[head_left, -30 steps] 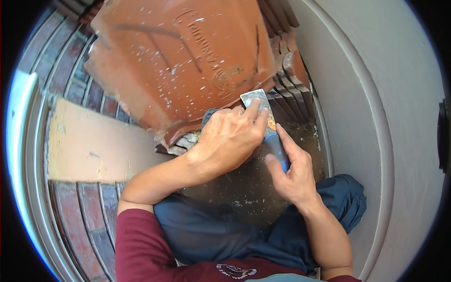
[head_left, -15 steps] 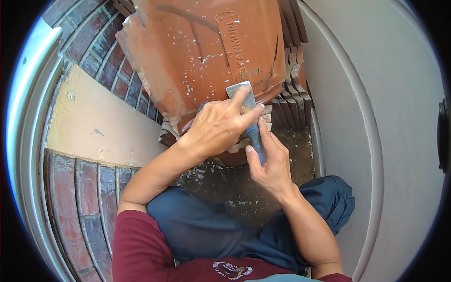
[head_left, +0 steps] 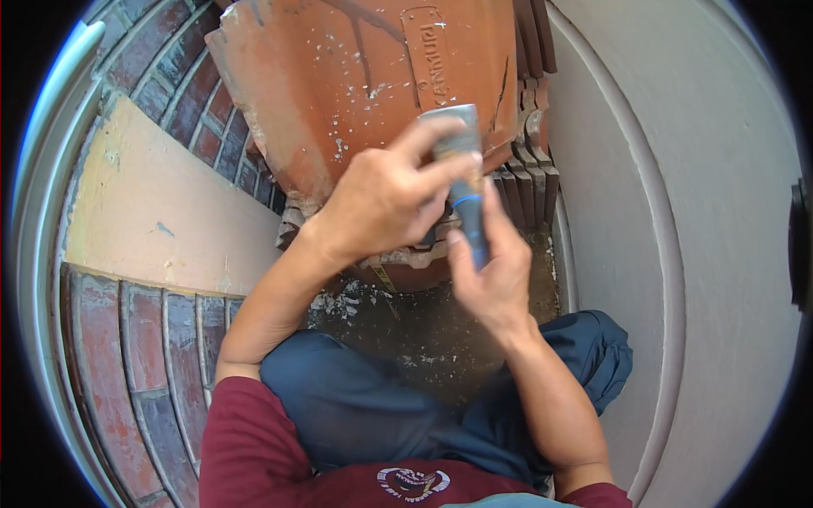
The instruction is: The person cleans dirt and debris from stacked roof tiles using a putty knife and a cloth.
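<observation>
A putty knife (head_left: 468, 220) with a flat metal blade and a dark handle with blue parts points away from me. My right hand (head_left: 500, 275) is closed around its handle, thumb on the near side. My left hand (head_left: 377, 203) has its fingers bent across the blade, pressed on its face; motion blurs them, and the thumb is hidden. Just beyond the blade lies an orange clay roof tile (head_left: 339, 93) with raised lettering, white specks and dark streaks. It rests on top of a stack, its left edge rough and chipped.
More stacked roof tiles (head_left: 529, 182) stand at the right of the large tile. A brick wall (head_left: 140, 334) with a plastered panel (head_left: 178, 216) runs along my left, a grey wall (head_left: 720, 254) along my right. White flakes lie on the dark floor (head_left: 423, 339) by my legs.
Both hands and the putty knife have shifted; the blade is now farther up and to the right. My left hand has lifted and turned, fingers still across the blade. The view has shifted slightly.
</observation>
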The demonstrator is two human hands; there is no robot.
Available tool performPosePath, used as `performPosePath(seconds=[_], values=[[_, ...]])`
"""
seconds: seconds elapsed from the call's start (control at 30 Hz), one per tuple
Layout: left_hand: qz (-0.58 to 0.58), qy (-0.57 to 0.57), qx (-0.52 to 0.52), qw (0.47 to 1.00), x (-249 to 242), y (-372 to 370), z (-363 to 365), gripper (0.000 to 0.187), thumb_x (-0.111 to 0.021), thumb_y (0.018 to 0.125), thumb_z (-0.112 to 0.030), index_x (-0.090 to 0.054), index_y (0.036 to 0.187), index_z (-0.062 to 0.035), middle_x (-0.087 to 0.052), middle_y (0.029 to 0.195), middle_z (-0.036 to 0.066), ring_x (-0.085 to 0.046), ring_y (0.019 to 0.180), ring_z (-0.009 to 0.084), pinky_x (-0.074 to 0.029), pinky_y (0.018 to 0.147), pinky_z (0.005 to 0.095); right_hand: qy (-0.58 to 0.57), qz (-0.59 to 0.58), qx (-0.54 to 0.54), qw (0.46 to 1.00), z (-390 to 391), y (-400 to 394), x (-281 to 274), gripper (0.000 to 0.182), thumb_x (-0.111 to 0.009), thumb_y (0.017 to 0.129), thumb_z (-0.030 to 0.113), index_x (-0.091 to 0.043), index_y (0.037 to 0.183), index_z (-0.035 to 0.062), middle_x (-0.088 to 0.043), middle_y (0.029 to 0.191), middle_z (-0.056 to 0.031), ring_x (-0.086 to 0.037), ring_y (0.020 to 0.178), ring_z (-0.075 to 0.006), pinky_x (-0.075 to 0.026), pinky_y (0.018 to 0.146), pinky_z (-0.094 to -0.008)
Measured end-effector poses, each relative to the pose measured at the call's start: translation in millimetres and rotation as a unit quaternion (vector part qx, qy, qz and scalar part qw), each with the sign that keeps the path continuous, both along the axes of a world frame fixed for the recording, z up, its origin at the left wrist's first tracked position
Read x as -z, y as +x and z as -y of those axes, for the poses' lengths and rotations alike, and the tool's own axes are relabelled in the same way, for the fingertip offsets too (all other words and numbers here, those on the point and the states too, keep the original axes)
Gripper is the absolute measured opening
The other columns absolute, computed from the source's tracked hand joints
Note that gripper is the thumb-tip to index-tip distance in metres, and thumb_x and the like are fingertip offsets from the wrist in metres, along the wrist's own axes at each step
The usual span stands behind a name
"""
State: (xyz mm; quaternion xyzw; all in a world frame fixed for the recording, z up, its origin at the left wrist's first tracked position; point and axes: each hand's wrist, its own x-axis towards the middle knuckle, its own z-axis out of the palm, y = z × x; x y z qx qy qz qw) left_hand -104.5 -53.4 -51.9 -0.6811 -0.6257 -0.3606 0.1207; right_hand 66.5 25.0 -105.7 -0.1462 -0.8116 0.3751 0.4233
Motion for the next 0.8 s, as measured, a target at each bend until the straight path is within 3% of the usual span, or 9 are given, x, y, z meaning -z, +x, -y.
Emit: performPosePath(seconds=[0.07, 0.1, 0.2, 0.27, 0.4, 0.57, 0.6, 0.73, 0.8], values=[[0.063, 0.138, -0.016, 0.988, -7, -10, -2, 0.041, -0.074, 0.083, 0.002, -0.073, 0.123, -0.0055, -0.066, 0.122, 0.015, -0.070, 0.097, 0.0197, -0.057, 0.080, 0.0326, -0.141, 0.014, 0.044, 0.989, -8, 8, -12, 0.061, -0.068, 0.091, 0.004, -0.045, 0.147, -0.0059, -0.066, 0.094, -0.0109, -0.065, 0.079, -0.0187, -0.054, 0.073, -0.0306], [0.161, 0.128, -0.070, 0.976, -10, -3, 2, 0.036, -0.074, 0.088, -0.001, -0.072, 0.124, -0.0016, -0.068, 0.111, 0.011, -0.065, 0.096, 0.0146, -0.055, 0.082, 0.0304, -0.224, 0.011, 0.045, 0.974, -10, 12, -18, 0.058, -0.069, 0.092, 0.004, -0.047, 0.144, -0.0044, -0.063, 0.089, -0.0044, -0.061, 0.075, -0.0120, -0.052, 0.069, -0.0271], [0.377, 0.160, -0.024, 0.912, 3, -2, -9, 0.028, -0.071, 0.096, -0.007, -0.071, 0.123, -0.0006, -0.068, 0.094, 0.005, -0.063, 0.082, 0.0100, -0.052, 0.071, 0.0244, -0.341, -0.036, 0.006, 0.939, -12, 20, -21, 0.036, -0.071, 0.096, 0.007, -0.047, 0.124, 0.0055, -0.051, 0.082, 0.0036, -0.049, 0.068, -0.0026, -0.044, 0.060, -0.0193], [0.505, 0.130, -0.005, 0.853, 2, 10, -13, 0.027, -0.067, 0.102, -0.011, -0.068, 0.127, 0.0002, -0.066, 0.089, 0.002, -0.061, 0.076, 0.0078, -0.052, 0.066, 0.0221, -0.380, -0.047, -0.017, 0.923, -4, 23, -29, 0.038, -0.072, 0.096, 0.009, -0.046, 0.124, 0.0063, -0.053, 0.083, 0.0030, -0.051, 0.068, -0.0034, -0.045, 0.058, -0.0196], [0.588, 0.098, 0.024, 0.802, 9, 28, -25, 0.028, -0.063, 0.106, -0.020, -0.068, 0.125, 0.0001, -0.064, 0.081, 0.002, -0.057, 0.063, 0.0060, -0.048, 0.057, 0.0211, -0.431, -0.054, -0.087, 0.896, 8, 22, -30, 0.045, -0.078, 0.092, 0.009, -0.047, 0.125, 0.0069, -0.058, 0.091, -0.0003, -0.055, 0.067, -0.0047, -0.046, 0.056, -0.0199], [0.559, 0.070, 0.016, 0.826, 21, 43, -33, 0.030, -0.061, 0.107, -0.024, -0.069, 0.123, 0.0002, -0.066, 0.081, 0.001, -0.057, 0.064, 0.0058, -0.046, 0.057, 0.0207, -0.366, -0.024, -0.047, 0.929, 12, 17, -11, 0.048, -0.080, 0.089, 0.004, -0.046, 0.123, 0.0047, -0.059, 0.099, -0.0026, -0.060, 0.074, -0.0062, -0.051, 0.064, -0.0213], [0.550, 0.064, 0.012, 0.832, 22, 44, -33, 0.030, -0.061, 0.107, -0.024, -0.069, 0.123, 0.0003, -0.066, 0.082, 0.002, -0.058, 0.065, 0.0058, -0.047, 0.057, 0.0208, -0.430, -0.053, -0.058, 0.900, 13, 17, -21, 0.049, -0.080, 0.087, 0.003, -0.045, 0.121, 0.0053, -0.059, 0.097, -0.0026, -0.062, 0.073, -0.0071, -0.052, 0.060, -0.0215], [0.535, 0.060, 0.015, 0.843, 26, 48, -37, 0.031, -0.060, 0.107, -0.025, -0.070, 0.122, 0.0009, -0.069, 0.090, 0.004, -0.061, 0.071, 0.0066, -0.050, 0.061, 0.0212, -0.477, -0.061, -0.044, 0.875, 8, 23, -26, 0.050, -0.081, 0.087, 0.004, -0.042, 0.118, 0.0070, -0.060, 0.096, -0.0041, -0.064, 0.066, -0.0082, -0.050, 0.048, -0.0210], [0.535, 0.067, 0.019, 0.842, 26, 49, -38, 0.033, -0.060, 0.107, -0.027, -0.069, 0.122, 0.0015, -0.070, 0.097, 0.006, -0.063, 0.076, 0.0078, -0.052, 0.066, 0.0219, -0.484, -0.062, -0.043, 0.872, 8, 26, -28, 0.049, -0.081, 0.088, 0.005, -0.042, 0.118, 0.0068, -0.060, 0.096, -0.0044, -0.063, 0.066, -0.0079, -0.050, 0.048, -0.0212]])
